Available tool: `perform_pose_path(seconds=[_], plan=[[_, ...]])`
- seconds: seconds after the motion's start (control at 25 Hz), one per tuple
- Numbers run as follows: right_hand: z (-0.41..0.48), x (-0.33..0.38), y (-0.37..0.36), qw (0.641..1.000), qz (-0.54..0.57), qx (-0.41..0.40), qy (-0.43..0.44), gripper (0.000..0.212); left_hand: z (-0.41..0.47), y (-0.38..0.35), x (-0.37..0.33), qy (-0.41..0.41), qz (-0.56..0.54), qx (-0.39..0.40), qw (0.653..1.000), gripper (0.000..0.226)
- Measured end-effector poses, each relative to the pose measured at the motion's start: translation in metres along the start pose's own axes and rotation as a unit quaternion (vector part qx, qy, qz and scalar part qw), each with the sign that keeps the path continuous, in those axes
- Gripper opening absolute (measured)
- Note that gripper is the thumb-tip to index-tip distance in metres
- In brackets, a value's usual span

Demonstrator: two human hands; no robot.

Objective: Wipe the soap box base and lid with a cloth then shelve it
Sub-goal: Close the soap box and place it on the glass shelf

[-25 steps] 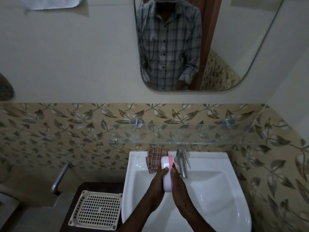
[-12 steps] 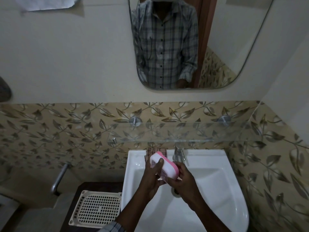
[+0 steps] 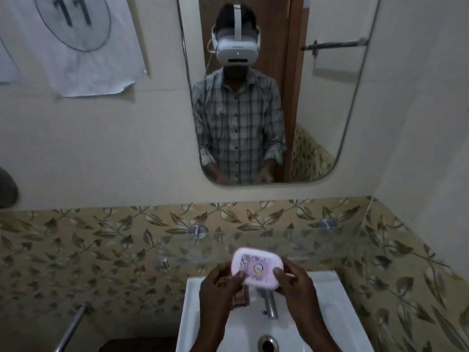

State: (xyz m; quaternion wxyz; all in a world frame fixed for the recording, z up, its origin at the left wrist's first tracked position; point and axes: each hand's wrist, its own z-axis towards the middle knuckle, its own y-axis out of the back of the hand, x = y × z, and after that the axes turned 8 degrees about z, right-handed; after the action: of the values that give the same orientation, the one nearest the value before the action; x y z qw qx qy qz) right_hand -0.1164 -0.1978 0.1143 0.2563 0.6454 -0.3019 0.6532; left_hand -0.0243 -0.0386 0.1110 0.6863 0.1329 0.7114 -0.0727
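Note:
A closed pink and white soap box (image 3: 256,270) with a patterned lid faces me, held above the white sink (image 3: 337,316). My left hand (image 3: 220,288) grips its left end and my right hand (image 3: 294,282) grips its right end. The box sits just in front of the glass shelf (image 3: 299,246), near its front edge. A brown checked cloth (image 3: 239,298) lies on the sink's back rim, partly hidden behind my left hand.
A steel tap (image 3: 270,304) stands at the sink's back and a drain (image 3: 267,344) sits below. A mirror (image 3: 317,97) hangs above and shows a person with a headset. Leaf-patterned tiles (image 3: 101,250) line the wall. A metal bar (image 3: 71,329) runs at lower left.
Both hands have lifted the soap box from low over the sink up to the glass shelf's height and turned it so the lid faces me. The camera has tilted upward.

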Motion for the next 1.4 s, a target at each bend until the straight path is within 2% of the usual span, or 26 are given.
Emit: perform_pose_path(seconds=[0.08,0.12,0.24,0.4,0.64,0.72,0.8,0.92,1.0,1.08,1.16,1.2,1.28,1.4], plan=[[0.019,0.034,-0.003,0.996,-0.049,-0.035,0.059,0.008,0.013,-0.008,-0.032,-0.062,0.065,-0.014,0.996,0.017],[0.03,0.047,-0.005,0.991,-0.083,-0.064,0.083,0.009,0.021,-0.012,-0.047,-0.074,0.085,-0.019,0.993,0.01],[0.065,0.071,-0.012,0.972,-0.193,-0.088,0.103,0.025,0.052,-0.026,-0.069,-0.047,0.135,-0.024,0.989,0.028],[0.092,0.068,-0.014,0.958,-0.276,-0.059,0.057,0.026,0.077,-0.035,-0.071,0.002,0.154,-0.009,0.988,0.041],[0.101,0.05,-0.012,0.96,-0.265,-0.068,0.056,0.033,0.079,-0.041,-0.068,0.006,0.174,0.005,0.985,0.028],[0.102,0.05,-0.013,0.962,-0.256,-0.07,0.064,0.036,0.078,-0.043,-0.072,0.0,0.172,0.007,0.985,0.037],[0.095,0.051,-0.01,0.963,-0.234,-0.1,0.084,0.038,0.071,-0.041,-0.073,-0.034,0.205,-0.042,0.977,0.048],[0.06,0.033,-0.007,0.962,-0.124,-0.165,0.181,0.024,0.046,-0.025,-0.044,-0.125,0.186,-0.141,0.964,0.044],[0.023,-0.001,-0.017,0.952,-0.159,-0.098,0.242,0.027,0.025,-0.007,-0.001,-0.129,0.193,-0.141,0.962,0.047],[0.0,-0.051,-0.029,0.936,-0.241,0.025,0.255,0.025,0.013,0.01,0.047,-0.053,0.2,-0.124,0.97,0.05],[-0.008,-0.097,-0.045,0.899,-0.327,0.152,0.25,0.009,0.014,0.02,0.088,0.085,0.195,-0.095,0.973,0.05],[-0.006,-0.115,-0.054,0.873,-0.369,0.19,0.255,0.015,0.015,0.023,0.101,0.171,0.173,-0.07,0.967,0.048],[0.006,-0.141,-0.073,0.833,-0.425,0.245,0.257,0.038,0.014,0.027,0.117,0.312,0.115,-0.023,0.943,0.046],[0.024,-0.155,-0.102,0.802,-0.513,0.243,0.187,0.045,0.012,0.031,0.135,0.406,0.037,-0.016,0.913,0.052]])
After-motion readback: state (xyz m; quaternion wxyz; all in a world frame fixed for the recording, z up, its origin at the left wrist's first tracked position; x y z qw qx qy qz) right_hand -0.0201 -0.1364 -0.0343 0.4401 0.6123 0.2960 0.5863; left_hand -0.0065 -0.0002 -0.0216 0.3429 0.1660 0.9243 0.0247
